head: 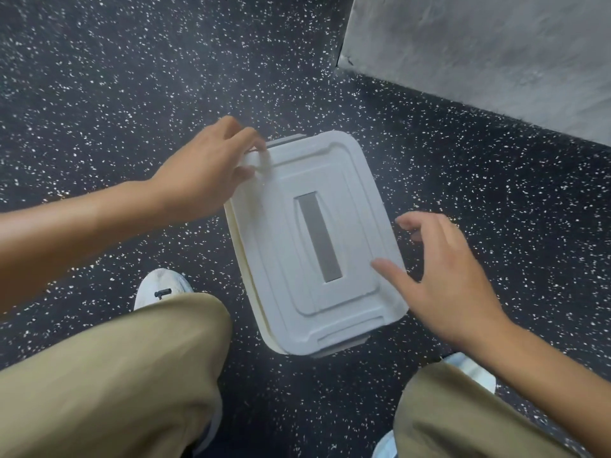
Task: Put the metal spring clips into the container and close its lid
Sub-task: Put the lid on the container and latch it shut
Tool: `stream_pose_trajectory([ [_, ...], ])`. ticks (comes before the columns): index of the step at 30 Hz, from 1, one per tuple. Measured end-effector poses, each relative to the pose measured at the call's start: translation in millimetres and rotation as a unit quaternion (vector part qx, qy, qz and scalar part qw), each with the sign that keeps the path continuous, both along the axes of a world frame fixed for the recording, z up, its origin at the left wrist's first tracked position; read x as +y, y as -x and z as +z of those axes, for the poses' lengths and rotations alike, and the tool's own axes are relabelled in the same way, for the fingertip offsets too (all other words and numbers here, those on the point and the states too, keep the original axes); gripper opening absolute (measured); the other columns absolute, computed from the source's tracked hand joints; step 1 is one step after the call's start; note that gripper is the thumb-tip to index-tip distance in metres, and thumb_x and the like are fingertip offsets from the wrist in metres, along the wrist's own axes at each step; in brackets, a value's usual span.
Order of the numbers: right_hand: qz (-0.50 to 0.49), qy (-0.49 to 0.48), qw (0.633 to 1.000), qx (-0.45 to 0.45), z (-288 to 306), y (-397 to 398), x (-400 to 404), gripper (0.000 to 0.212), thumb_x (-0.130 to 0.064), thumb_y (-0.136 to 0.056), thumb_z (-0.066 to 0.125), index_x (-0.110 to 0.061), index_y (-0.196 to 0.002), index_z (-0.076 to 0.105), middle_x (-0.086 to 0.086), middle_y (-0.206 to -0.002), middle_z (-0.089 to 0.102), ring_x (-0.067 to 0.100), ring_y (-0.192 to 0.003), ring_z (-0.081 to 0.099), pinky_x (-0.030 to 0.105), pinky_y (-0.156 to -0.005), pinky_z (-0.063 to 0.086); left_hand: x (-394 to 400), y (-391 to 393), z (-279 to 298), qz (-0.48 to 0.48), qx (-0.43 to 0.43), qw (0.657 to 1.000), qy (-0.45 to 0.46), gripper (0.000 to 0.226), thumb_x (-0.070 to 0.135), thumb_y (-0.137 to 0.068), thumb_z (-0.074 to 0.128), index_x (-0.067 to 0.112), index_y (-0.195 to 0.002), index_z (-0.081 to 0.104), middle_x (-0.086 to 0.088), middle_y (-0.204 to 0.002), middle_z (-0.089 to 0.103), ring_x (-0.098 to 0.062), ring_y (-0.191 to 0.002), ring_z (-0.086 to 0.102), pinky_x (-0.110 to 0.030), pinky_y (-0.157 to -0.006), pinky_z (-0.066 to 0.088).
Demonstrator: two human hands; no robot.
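Observation:
A white plastic container [244,259] stands on the dark speckled floor with its white lid [297,233] lying on top; a grey rectangular inset runs down the lid's middle. My left hand [205,173] rests on the lid's far left corner, fingertips curled over its edge. My right hand [443,276] hovers at the lid's near right edge, fingers spread, thumb tip touching the lid. No spring clips are visible; the container's inside is hidden by the lid.
Grey latch tabs show at the far end [287,139] and near end [344,348] of the container. A grey concrete block [479,61] sits at the back right. My knees in tan trousers [115,375] and white shoes [162,287] flank the container.

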State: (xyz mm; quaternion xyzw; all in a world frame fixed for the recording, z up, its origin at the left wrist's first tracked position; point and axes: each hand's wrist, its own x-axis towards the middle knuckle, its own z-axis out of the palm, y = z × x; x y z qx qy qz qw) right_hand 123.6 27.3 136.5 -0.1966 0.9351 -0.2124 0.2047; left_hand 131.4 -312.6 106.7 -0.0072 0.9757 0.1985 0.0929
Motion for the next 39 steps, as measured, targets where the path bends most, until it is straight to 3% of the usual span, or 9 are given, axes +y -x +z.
stream_pose_trajectory([
  [5,0.324,-0.048,0.942,0.065,-22,-40,15,0.097,-0.071,-0.08,0.063,-0.014,-0.154,0.035,0.013,-0.163,0.031,0.032,-0.151,0.023,0.051,-0.118,0.024,-6,-6,-1,0.002,-0.018,1.0,0.003,0.033,0.018,-0.097,0.06,0.026,-0.128,0.053,-0.006,-0.126,0.047,-0.027,-0.107,0.052,-0.043,-0.082,0.049],
  [8,0.424,-0.091,0.899,0.063,-35,-54,14,0.116,-0.071,-0.074,0.068,-0.013,-0.161,0.018,0.015,-0.169,0.008,0.034,-0.155,0.005,0.05,-0.121,0.011,-8,-4,-3,0.011,-0.028,1.0,0.007,0.036,0.021,-0.096,0.06,0.023,-0.131,0.051,-0.007,-0.129,0.044,-0.025,-0.097,0.051,-0.039,-0.08,0.046],
  [10,0.436,-0.116,0.891,0.059,-43,-60,12,0.12,-0.057,-0.073,0.077,-0.012,-0.162,0.011,0.016,-0.17,0.001,0.035,-0.155,0.0,0.051,-0.121,0.011,-6,0,-4,0.028,-0.034,0.999,0.004,0.042,0.027,-0.097,0.057,0.021,-0.137,0.045,-0.009,-0.133,0.044,-0.028,-0.099,0.054,-0.042,-0.083,0.048],
  [12,0.424,-0.107,0.894,0.096,-50,-66,9,0.099,-0.023,-0.084,0.072,-0.011,-0.162,0.012,0.018,-0.169,0.003,0.037,-0.155,0.001,0.053,-0.12,0.013,-3,8,-7,0.051,-0.055,0.997,-0.03,0.051,0.034,-0.097,0.054,0.021,-0.144,0.038,-0.009,-0.14,0.047,-0.03,-0.111,0.056,-0.046,-0.094,0.047],
  [15,0.42,-0.079,0.891,0.152,-56,-69,14,0.075,0.008,-0.088,0.017,-0.009,-0.161,0.018,0.018,-0.168,0.011,0.038,-0.154,0.009,0.054,-0.119,0.019,1,22,-11,0.079,-0.134,0.985,-0.079,0.06,0.042,-0.097,0.053,0.02,-0.149,0.035,-0.008,-0.145,0.053,-0.031,-0.119,0.057,-0.046,-0.099,0.047],
  [20,0.424,-0.052,0.89,0.161,-53,-63,15,0.073,0.007,-0.087,0.033,-0.009,-0.158,0.029,0.018,-0.167,0.02,0.038,-0.153,0.017,0.054,-0.12,0.027,2,25,-9,0.091,-0.115,0.984,-0.098,0.044,0.032,-0.092,0.067,0.018,-0.133,0.058,-0.007,-0.122,0.066,-0.028,-0.105,0.063,-0.043,-0.092,0.051],
  [24,0.449,-0.038,0.88,0.148,-52,-55,15,0.063,-0.016,-0.093,0.056,-0.009,-0.153,0.04,0.018,-0.164,0.028,0.041,-0.151,0.022,0.056,-0.115,0.034,2,25,-11,0.043,-0.042,0.997,-0.058,0.043,0.025,-0.089,0.073,0.017,-0.129,0.061,-0.005,-0.115,0.063,-0.027,-0.101,0.059,-0.035,-0.084,0.046],
  [30,0.469,-0.049,0.866,0.169,-54,-53,16,0.055,-0.026,-0.1,0.055,-0.007,-0.15,0.045,0.019,-0.162,0.033,0.045,-0.149,0.025,0.057,-0.113,0.036,9,24,-13,0.037,-0.003,0.999,-0.038,0.035,0.023,-0.092,0.07,0.019,-0.126,0.065,-0.009,-0.113,0.059,-0.03,-0.102,0.056,-0.035,-0.083,0.042],
  [39,0.484,-0.068,0.854,0.176,-54,-52,19,0.049,-0.014,-0.093,0.058,-0.004,-0.14,0.051,0.026,-0.16,0.03,0.052,-0.147,0.023,0.062,-0.113,0.033,10,25,-9,0.002,0.011,0.999,-0.036,0.027,0.02,-0.092,0.068,0.018,-0.119,0.065,0.003,-0.103,0.046,-0.024,-0.085,0.051,-0.033,-0.074,0.04],
])
